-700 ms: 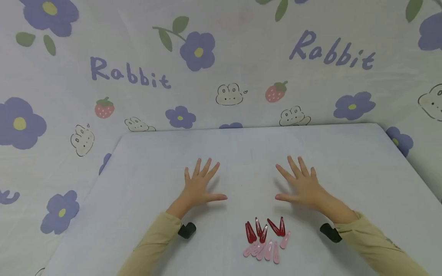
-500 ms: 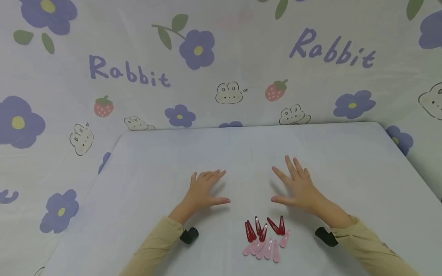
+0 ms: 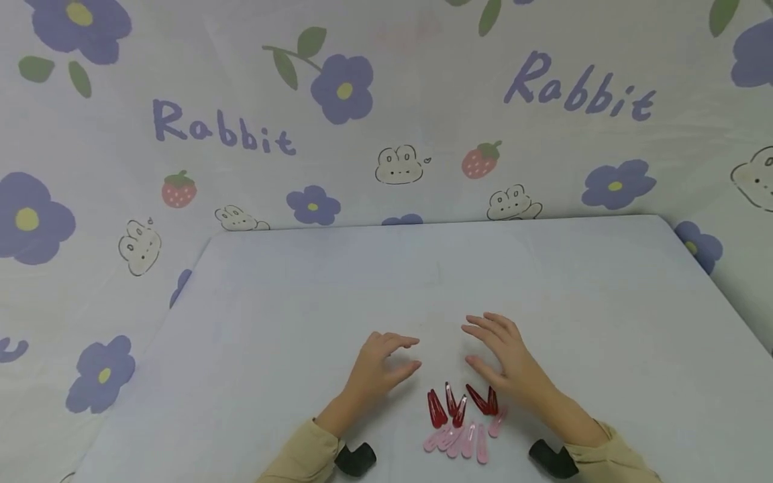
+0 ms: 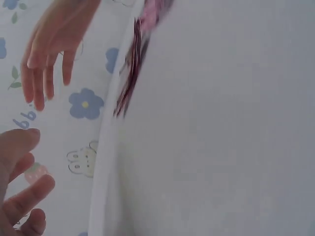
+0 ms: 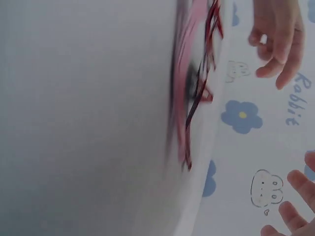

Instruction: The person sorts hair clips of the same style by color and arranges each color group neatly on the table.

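Several dark red snap hair clips lie on the white table, with several pink hair clips just in front of them. My left hand hovers to the left of the clips, thumb and fingers apart with nothing between them. On the other side, my right hand is held over the table, its thumb close above the right-hand red clips. Its fingers are spread and slightly bent, holding nothing. The wrist views show the red clips and pink clips edge-on, apart from both hands.
The white tabletop stretches out beyond the hands. Behind it hangs a white cloth printed with flowers, rabbits and strawberries. A black wrist camera sits under the left sleeve, another black camera under the right.
Both hands have come nearer to me and toward each other, closer to the clips. Their wide-spread fingers have bent inward. The clips lie as before.
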Tool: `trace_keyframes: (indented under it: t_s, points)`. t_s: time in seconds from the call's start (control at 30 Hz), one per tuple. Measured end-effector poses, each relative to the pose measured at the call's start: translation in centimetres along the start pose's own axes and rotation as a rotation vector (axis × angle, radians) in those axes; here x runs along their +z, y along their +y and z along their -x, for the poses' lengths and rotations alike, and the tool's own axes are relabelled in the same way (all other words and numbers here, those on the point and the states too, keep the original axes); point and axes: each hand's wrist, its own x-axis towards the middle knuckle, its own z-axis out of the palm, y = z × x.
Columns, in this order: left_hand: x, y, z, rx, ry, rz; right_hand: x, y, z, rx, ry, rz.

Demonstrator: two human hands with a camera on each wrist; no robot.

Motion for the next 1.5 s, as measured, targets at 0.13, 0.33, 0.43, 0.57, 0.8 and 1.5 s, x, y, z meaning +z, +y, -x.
trace_keyframes:
  t_s: [0.13, 0.33, 0.43, 0.57, 0.8, 1.5]
  points:
    - [1.0, 0.4, 0.6, 0.012, -0.03, 0.015, 0.6, -0.3, 0.3, -0.062, 0.033, -0.025]
    - [2.0, 0.8, 1.1, 0.031, -0.141, -0.039, 1.8, 0.4, 0.6, -0.258, -0.036, -0.003]
    - [2.2, 0.8, 1.1, -0.017, -0.233, -0.087, 2.5, 0.5, 0.8, -0.302, -0.086, -0.024]
    - [2.2, 0.8, 1.3, -0.057, -0.34, -0.091, 3.1, 0.2, 1.3, -0.291, -0.15, -0.065]
    - [2.1, 0.7, 1.8, -0.051, -0.405, -0.08, 3.5, 0.0, 2.1, -0.231, -0.236, -0.122]
    - [2.3, 0.1, 1.2, -0.139, -0.321, 0.038, 3.5, 1.1, 1.9, -0.174, -0.238, -0.124]
